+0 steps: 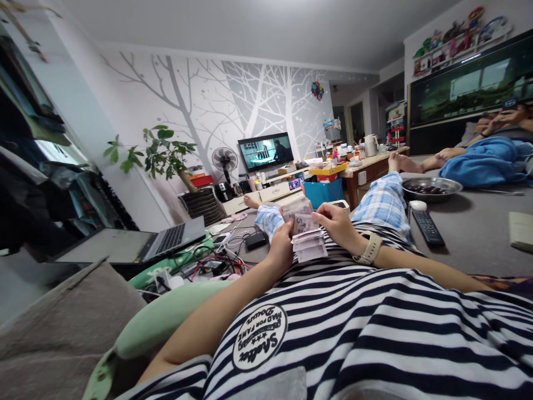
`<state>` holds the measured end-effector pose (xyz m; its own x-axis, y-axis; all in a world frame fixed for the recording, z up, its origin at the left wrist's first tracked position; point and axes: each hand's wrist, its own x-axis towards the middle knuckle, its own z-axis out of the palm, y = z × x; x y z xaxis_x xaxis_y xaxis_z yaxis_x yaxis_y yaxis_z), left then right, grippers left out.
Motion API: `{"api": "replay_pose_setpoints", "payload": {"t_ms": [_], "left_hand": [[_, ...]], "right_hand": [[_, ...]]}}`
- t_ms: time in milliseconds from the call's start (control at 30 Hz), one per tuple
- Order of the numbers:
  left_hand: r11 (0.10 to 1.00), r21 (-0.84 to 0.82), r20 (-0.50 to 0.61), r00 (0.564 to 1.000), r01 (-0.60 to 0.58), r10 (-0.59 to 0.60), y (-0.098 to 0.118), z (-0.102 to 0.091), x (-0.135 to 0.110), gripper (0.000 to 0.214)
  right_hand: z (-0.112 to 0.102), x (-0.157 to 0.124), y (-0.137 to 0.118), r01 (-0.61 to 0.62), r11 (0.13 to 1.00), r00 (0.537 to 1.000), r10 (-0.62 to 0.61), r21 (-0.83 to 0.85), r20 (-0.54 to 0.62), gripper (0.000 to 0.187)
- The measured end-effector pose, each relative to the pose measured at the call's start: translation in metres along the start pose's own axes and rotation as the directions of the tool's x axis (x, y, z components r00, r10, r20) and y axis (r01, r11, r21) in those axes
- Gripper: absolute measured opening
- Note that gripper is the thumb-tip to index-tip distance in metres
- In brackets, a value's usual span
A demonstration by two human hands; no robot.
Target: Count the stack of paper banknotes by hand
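A stack of pale purple banknotes is held over my lap, with a figure 5 readable on one of them. My left hand is closed around the stack's left side, thumb on top. From the right, my right hand pinches the edge of a note between thumb and fingers. Several folded notes hang down in layers below my fingers, close to my striped shirt. A pale watch is on my right wrist.
To the left lie an open laptop, tangled cables and a green cushion. On the right are a remote and a metal bowl of dark round things. Another person reclines beyond. A cluttered table stands ahead.
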<state>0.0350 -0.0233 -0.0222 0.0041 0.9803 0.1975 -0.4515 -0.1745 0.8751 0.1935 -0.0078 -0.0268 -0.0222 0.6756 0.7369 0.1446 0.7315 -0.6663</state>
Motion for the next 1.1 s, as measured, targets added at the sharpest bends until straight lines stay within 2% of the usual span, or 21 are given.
{"api": "replay_pose_setpoints", "payload": {"t_ms": [167,300,433,567,800,1100], "left_hand": [[0.999,0.023,-0.011,0.999,-0.034,0.034,-0.0012,-0.0006,0.0024,0.012],[0.998,0.056,0.026,0.999,-0.033,0.032,-0.0009,-0.0019,0.0011,0.007],[0.996,0.085,0.027,0.999,-0.034,0.032,-0.0006,-0.0031,0.0003,0.004],[0.999,0.039,0.061,0.998,-0.006,0.004,0.0001,-0.0015,-0.0007,0.008],[0.999,0.024,0.019,0.999,0.041,-0.042,0.0013,-0.0013,-0.0018,0.012],[0.998,-0.021,0.041,0.998,0.057,-0.057,0.0005,-0.0008,-0.0003,0.014]], "right_hand": [[0.0001,-0.003,-0.0047,0.089,0.994,0.996,-0.09,0.068,0.007,0.031],[0.0002,-0.005,-0.0054,0.134,0.986,0.99,-0.138,0.098,0.032,0.032],[0.0009,-0.0056,-0.0036,0.137,0.982,0.989,-0.143,0.127,0.042,0.033],[0.0017,-0.0054,-0.0025,0.128,0.98,0.989,-0.138,0.154,0.059,0.036],[0.0018,-0.0054,-0.0026,0.127,0.977,0.988,-0.14,0.172,0.066,0.037],[0.0019,-0.0049,-0.001,0.136,0.976,0.986,-0.151,0.171,0.076,0.033]]}}
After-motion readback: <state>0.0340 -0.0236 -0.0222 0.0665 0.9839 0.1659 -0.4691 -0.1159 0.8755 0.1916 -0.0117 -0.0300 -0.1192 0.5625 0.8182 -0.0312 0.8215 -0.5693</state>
